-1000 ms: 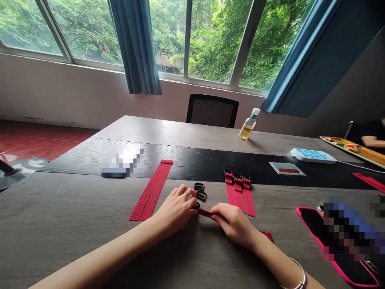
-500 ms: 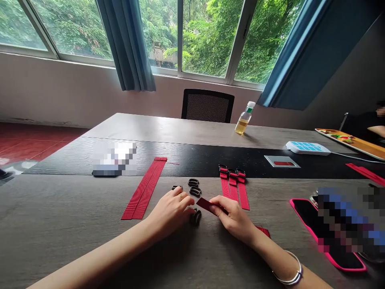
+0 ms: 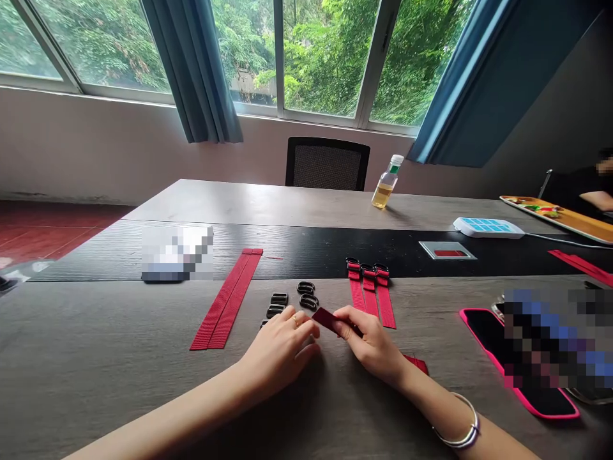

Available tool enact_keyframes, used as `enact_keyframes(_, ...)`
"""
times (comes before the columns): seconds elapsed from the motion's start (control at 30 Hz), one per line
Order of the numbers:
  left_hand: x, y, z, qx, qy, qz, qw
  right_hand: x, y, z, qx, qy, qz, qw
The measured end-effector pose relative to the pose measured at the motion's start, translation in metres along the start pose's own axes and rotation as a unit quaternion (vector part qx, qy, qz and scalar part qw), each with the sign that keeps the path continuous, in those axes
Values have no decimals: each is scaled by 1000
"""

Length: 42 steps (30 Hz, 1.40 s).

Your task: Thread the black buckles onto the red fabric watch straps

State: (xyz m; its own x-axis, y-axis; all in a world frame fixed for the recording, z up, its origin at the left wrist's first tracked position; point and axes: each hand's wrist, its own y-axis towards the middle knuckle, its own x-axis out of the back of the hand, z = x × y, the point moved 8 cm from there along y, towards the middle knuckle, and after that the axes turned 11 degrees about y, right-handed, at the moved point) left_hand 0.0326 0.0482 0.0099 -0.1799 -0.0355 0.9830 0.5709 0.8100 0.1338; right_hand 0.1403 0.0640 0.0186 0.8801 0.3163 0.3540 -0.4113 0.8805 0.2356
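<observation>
Over on the left of the bench (image 3: 119, 358), got two red straps (image 3: 223, 313) lying flat. Then black buckles (image 3: 280, 298) just past the left hand (image 3: 286, 342), loosely curled, can't tell if covering anything. Next, a dark red strip (image 3: 325, 320) pinched in the right hand (image 3: 368, 340), poking out toward the left one. Looks like positioning the strip; probably calls for a steady pinch and a flat end.

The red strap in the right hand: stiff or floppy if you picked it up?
The red strap is probably springy rather than limp: its end beyond the right hand shows no droop. It looks thin, so likely light.
</observation>
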Motion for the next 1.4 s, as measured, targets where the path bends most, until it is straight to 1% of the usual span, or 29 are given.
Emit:
enact_keyframes(0.07, 5, 2, -2, -13, -17, -10, 1000, 9, 1, -5, -21, 45, -50, 998)
enact_keyframes(0.17, 10, 11, -12, -44, -14, 8, 999, 27, 2, -10, -32, 124, -142, 982)
enact_keyframes(0.23, 11, 21, -23, -73, -1, 28, 997, 40, 1, -9, -23, 165, -194, 967)
enact_keyframes(0.3, 11, 34, -34, -95, 11, 39, 995, 53, -2, -7, -15, 182, -240, 954)
enact_keyframes(0.37, 9, 48, -43, -97, 18, 42, 994, 63, -6, -4, -5, 184, -267, 946)
enact_keyframes(0.47, 2, 67, -54, -82, 22, 44, 995, 68, -9, 1, 16, 193, -271, 943)
enact_keyframes(0.57, -7, 80, -63, -70, 16, 54, 996, 71, -11, 3, 26, 196, -270, 942)
enact_keyframes(0.67, -14, 84, -68, -69, 6, 67, 995, 72, -10, 5, 29, 199, -265, 943)
enact_keyframes(0.77, -15, 80, -70, -72, -10, 83, 994, 71, -8, 9, 39, 191, -251, 948)
enact_keyframes(0.83, -13, 74, -68, -72, -23, 91, 993, 69, -7, 10, 38, 184, -241, 952)
enact_keyframes(0.9, -9, 66, -61, -70, -38, 95, 992, 65, -6, 8, 26, 181, -224, 957)
enact_keyframes(0.97, -6, 58, -46, -49, -97, 102, 989, 59, -4, 6, 9, 175, -197, 965)
enact_keyframes(1.0, -5, 54, -35, -25, -163, 108, 980, 56, -4, 5, 1, 172, -181, 968)
enact_keyframes(1.03, -6, 49, -22, 10, -237, 115, 965, 52, -3, 3, -8, 168, -163, 972)
enact_keyframes(1.07, -8, 44, -10, 46, -311, 120, 942, 47, -2, 2, -16, 164, -144, 976)
enact_keyframes(1.1, -11, 39, 2, 83, -385, 120, 911, 42, -1, 0, -24, 161, -125, 979)
enact_keyframes(1.13, -14, 34, 12, 117, -453, 116, 876, 37, -1, -2, -33, 158, -107, 981)
enact_keyframes(1.2, -20, 24, 26, 170, -576, 96, 794, 27, 0, -7, -54, 153, -74, 984)
enact_keyframes(1.27, -25, 18, 30, 204, -669, 72, 711, 19, 0, -12, -73, 149, -50, 985)
enact_keyframes(1.3, -27, 16, 30, 214, -702, 63, 676, 17, -1, -14, -80, 147, -42, 985)
enact_keyframes(1.33, -29, 14, 28, 221, -727, 59, 647, 14, -1, -16, -84, 145, -37, 985)
enact_keyframes(1.37, -30, 13, 26, 223, -744, 56, 627, 13, -1, -16, -86, 144, -34, 985)
enact_keyframes(1.4, -30, 13, 24, 221, -755, 55, 615, 12, -1, -17, -86, 143, -32, 985)
